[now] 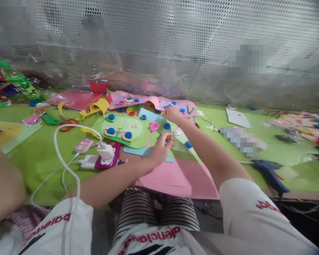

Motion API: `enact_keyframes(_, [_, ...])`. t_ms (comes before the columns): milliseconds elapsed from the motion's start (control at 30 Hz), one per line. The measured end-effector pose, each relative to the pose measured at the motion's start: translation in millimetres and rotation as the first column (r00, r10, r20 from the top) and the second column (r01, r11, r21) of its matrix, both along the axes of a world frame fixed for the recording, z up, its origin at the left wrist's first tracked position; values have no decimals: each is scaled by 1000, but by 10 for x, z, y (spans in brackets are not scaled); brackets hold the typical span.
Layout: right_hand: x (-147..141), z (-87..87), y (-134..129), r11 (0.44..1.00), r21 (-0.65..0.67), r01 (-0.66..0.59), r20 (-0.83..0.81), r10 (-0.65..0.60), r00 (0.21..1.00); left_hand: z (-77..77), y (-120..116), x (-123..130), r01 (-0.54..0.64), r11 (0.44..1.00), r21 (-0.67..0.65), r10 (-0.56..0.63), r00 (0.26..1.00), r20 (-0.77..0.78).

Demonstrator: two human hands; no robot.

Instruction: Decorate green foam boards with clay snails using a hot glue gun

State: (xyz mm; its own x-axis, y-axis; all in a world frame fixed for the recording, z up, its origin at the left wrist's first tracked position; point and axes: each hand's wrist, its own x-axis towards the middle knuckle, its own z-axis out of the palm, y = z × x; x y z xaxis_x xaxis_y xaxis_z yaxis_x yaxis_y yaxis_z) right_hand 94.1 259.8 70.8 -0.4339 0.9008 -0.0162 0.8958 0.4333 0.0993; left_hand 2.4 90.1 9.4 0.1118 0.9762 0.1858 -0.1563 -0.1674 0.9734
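Note:
My left hand point(163, 147) hovers over the near side of the green craft sheets, its fingers curled together; whatever they hold is too small to name. Farther out, my right hand point(173, 115) reaches to the near edge of the pink decorated sheet point(149, 100), fingertips pinched by a small yellowish bit I cannot make out. Left of my hands lies a green cutout point(143, 138) with blue-capped clay figures. A pink clay piece point(154, 126), a blue dot point(167, 126) and a white lump point(177, 131) sit between my hands.
A glue gun point(271, 173) lies at the right. Pink sheets point(180, 177) cover the near edge. A purple power strip point(108, 159) with white cables, red scissors point(69, 124) and another person's arm point(5, 177) are at the left. Perforated metal mesh point(159, 46) stands behind.

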Motion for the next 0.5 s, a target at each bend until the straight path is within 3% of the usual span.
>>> enact_keyframes(100, [179,15,-179,998,55,-27,-236,40,971,21,54,18,-31,990,-140,49,990,129])
enact_keyframes(133, [257,14,-288,996,70,-55,-450,81,890,24,75,25,-47,981,-186,80,981,174])
enact_keyframes(167, [339,12,-421,992,70,-101,-651,122,749,24,96,31,-61,972,-227,110,971,211])
enact_keyframes(233, [501,9,-736,980,49,-194,-838,146,527,15,120,44,-72,962,-263,137,961,240])
enact_keyframes(367, [756,-24,-1289,951,-97,-293,-933,15,360,-3,76,51,10,993,-117,12,983,182])
enact_keyframes(500, [865,-182,-1430,920,-274,-279,-953,-221,205,16,12,23,55,998,-22,-50,986,160])
